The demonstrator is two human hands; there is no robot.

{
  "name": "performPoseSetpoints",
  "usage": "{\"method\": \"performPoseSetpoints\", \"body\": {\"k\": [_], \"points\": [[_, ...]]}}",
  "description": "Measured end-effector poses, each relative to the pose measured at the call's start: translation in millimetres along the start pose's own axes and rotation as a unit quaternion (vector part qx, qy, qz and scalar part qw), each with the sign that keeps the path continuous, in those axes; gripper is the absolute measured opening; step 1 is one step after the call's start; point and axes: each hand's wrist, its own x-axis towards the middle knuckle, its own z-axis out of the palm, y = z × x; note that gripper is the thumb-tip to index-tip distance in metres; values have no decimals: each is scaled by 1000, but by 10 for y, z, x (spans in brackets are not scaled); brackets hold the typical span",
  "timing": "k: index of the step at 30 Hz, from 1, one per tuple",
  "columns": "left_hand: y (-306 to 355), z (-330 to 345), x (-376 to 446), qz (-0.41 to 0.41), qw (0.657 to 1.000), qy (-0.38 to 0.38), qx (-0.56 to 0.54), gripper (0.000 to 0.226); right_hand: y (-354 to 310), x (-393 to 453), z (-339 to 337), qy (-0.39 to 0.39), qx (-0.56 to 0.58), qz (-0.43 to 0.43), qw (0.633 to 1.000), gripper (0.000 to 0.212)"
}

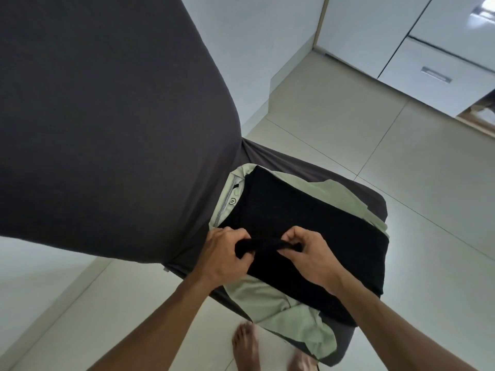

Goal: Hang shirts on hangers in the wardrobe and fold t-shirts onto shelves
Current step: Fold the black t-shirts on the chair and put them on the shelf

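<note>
— Is there any writing to read here?
— Only one mark: a small round size tag inside the collar of the pale green shirt, holding a single character (it looks like an "M", though it is too small to be sure).
— No brand or number?
— None that can be read.

Soft daylight, wide-angle bending at edges, glare on glossy cabinet.
</note>
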Motion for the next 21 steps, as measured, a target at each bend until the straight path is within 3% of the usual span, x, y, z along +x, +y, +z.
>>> {"method": "performPoseSetpoints", "body": {"k": [2, 4, 7, 9, 12, 15, 19, 21], "points": [[84, -104, 188, -108, 987, 20, -120, 9, -53, 50, -66, 39, 89, 30, 995, 7], [220, -239, 407, -185, 952, 20, -242, 20, -120, 128, -143, 81, 197, 79, 974, 20], [274, -275, 683, -230, 907, -75, -344, 46, -137, 232, -254, 83, 235, 142, 958, 33], [208, -156, 769, -243, 921, -100, -289, 46, -82, 253, -268, 66, 220, 166, 959, 31], [102, 7, 837, -272, 941, -15, -202, 29, 21, 300, -249, 110, 218, 195, 950, 25], [101, 52, 850, -262, 946, 39, -185, 27, 98, 378, -250, 186, 205, 148, 950, 24], [135, 105, 753, -217, 972, 59, -65, 31, 137, 405, -309, 128, 195, 142, 962, 40], [158, 145, 711, -200, 976, 75, -47, 30, 166, 427, -347, 166, 170, 113, 965, 26]]}}
